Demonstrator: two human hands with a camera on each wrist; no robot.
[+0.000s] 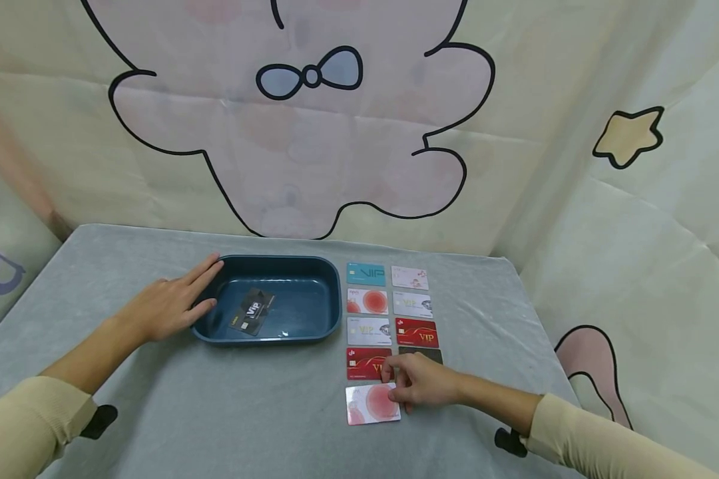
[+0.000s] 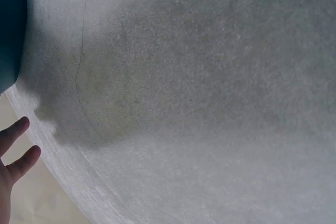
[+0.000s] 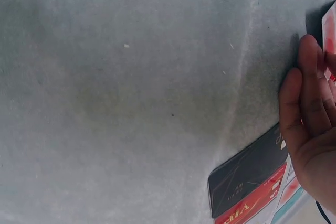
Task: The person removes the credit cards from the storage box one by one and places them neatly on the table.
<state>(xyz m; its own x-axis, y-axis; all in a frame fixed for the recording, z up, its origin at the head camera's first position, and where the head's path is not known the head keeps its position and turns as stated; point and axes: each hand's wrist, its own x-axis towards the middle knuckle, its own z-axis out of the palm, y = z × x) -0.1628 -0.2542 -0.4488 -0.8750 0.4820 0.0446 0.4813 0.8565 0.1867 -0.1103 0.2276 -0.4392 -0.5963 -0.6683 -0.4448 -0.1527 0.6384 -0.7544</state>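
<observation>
My right hand [image 1: 422, 380] pinches a white card with a pink circle [image 1: 362, 406] by its right edge, at the near end of the left column of cards. In the right wrist view, only a corner of this card [image 3: 329, 27] shows beside the fingers. Just beyond the hand lie a red VIP card [image 1: 364, 363] and a partly hidden black card [image 1: 425, 354]. My left hand [image 1: 168, 309] rests its outstretched fingers on the left rim of a blue tray [image 1: 299, 340]. Inside the tray are black VIP cards [image 1: 253, 313] that seem to overlap.
Two columns of cards lie right of the tray, among them a teal VIP card [image 1: 366, 273], a white flowered card [image 1: 410, 278], a silver VIP card [image 1: 368, 330] and another red VIP card [image 1: 416, 332]. Grey cloth [image 1: 245, 412] covers the table. A printed curtain [image 1: 365, 166] hangs behind.
</observation>
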